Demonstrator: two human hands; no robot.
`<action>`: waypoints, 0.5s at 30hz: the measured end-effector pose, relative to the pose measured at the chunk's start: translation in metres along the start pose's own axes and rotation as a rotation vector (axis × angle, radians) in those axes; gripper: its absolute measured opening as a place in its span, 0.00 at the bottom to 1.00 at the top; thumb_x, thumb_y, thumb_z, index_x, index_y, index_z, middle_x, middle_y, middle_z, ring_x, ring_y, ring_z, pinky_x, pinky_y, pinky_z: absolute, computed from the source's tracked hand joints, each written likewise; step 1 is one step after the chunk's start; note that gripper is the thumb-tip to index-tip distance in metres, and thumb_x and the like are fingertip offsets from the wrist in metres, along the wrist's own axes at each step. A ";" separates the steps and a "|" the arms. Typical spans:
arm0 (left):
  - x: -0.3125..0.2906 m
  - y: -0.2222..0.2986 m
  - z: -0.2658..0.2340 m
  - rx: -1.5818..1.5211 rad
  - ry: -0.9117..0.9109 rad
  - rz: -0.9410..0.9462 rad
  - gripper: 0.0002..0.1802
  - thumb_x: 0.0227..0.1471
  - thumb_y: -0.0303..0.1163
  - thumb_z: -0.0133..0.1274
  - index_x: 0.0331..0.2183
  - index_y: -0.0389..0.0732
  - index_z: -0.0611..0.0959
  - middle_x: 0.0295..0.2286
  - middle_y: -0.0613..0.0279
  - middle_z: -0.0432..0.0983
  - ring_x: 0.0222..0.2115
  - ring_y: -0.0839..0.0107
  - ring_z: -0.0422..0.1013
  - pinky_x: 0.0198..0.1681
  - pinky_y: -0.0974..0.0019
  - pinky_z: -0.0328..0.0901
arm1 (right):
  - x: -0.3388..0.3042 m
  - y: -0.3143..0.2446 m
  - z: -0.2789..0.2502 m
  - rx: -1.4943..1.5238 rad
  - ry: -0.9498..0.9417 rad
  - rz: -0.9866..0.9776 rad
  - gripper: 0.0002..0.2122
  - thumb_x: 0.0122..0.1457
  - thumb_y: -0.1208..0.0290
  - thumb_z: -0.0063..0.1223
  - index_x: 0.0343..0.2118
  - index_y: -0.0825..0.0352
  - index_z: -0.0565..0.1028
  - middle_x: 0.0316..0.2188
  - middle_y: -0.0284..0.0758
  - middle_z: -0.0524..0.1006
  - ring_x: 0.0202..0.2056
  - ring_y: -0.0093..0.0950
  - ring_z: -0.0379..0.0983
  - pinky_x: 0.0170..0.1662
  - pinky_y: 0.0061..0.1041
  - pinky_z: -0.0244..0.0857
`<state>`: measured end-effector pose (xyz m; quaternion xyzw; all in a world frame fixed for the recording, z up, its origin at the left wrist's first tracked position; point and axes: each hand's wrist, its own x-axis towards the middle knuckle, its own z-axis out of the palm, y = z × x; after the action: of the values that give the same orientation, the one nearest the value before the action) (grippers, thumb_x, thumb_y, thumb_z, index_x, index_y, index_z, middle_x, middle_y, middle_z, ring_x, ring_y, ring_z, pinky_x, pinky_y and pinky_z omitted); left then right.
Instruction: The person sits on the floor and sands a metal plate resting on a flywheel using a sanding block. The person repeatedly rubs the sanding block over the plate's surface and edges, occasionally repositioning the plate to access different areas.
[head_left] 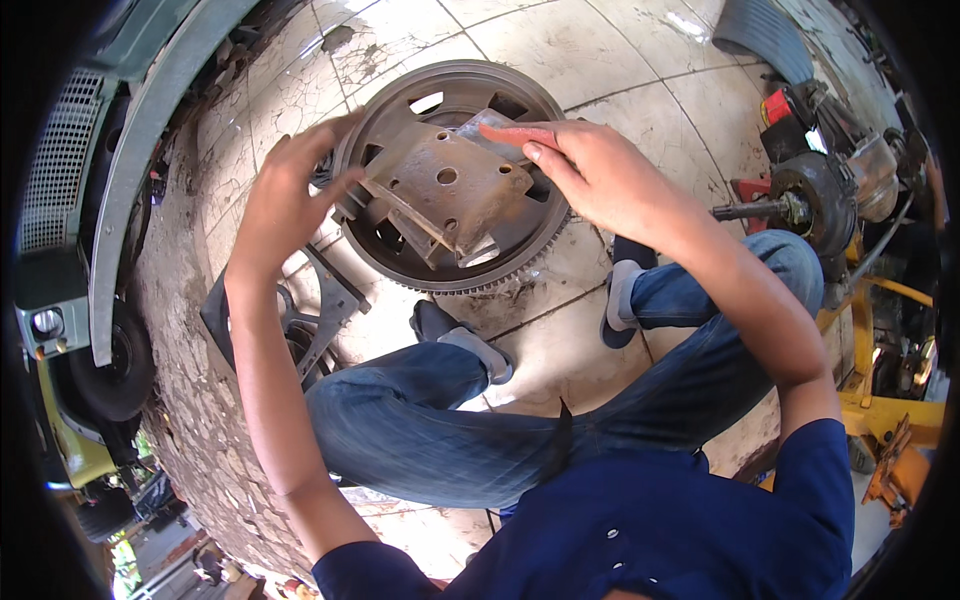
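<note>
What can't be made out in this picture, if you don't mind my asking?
All in the head view:
- Left hand: blurred fingers; contact with the rusty plate is unclear.
- Right hand: its back hides the palm and anything beneath.
- Toothed wheel: its middle is covered by the plate.
- Dark metal frame: partly hidden by the left forearm.
- Vehicle grille: surroundings cut off by the fisheye rim.
</note>
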<state>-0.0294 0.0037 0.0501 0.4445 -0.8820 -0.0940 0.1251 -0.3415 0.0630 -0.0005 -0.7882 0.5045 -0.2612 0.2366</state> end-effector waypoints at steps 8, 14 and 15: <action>-0.022 -0.025 0.040 -0.368 -0.178 -0.224 0.20 0.63 0.40 0.52 0.52 0.42 0.81 0.49 0.54 0.78 0.50 0.63 0.74 0.52 0.61 0.68 | -0.020 -0.012 0.048 -0.279 -0.134 -0.464 0.18 0.67 0.62 0.48 0.59 0.58 0.72 0.60 0.33 0.71 0.64 0.29 0.61 0.68 0.41 0.54; -0.032 -0.029 0.046 -0.400 -0.136 -0.159 0.21 0.56 0.28 0.56 0.53 0.46 0.81 0.53 0.54 0.76 0.51 0.60 0.74 0.52 0.62 0.69 | -0.026 -0.017 0.051 -0.259 -0.091 -0.388 0.17 0.66 0.65 0.50 0.56 0.58 0.75 0.59 0.30 0.72 0.64 0.27 0.62 0.68 0.36 0.54; -0.030 -0.030 0.045 -0.378 -0.140 -0.134 0.21 0.55 0.28 0.57 0.52 0.46 0.81 0.52 0.54 0.76 0.51 0.59 0.74 0.52 0.63 0.69 | -0.026 -0.017 0.051 -0.248 -0.094 -0.384 0.16 0.66 0.65 0.50 0.56 0.58 0.75 0.59 0.30 0.72 0.63 0.27 0.62 0.68 0.36 0.54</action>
<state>-0.0031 0.0130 -0.0053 0.4630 -0.8237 -0.2967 0.1381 -0.3059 0.0988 -0.0320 -0.9042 0.3618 -0.2004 0.1069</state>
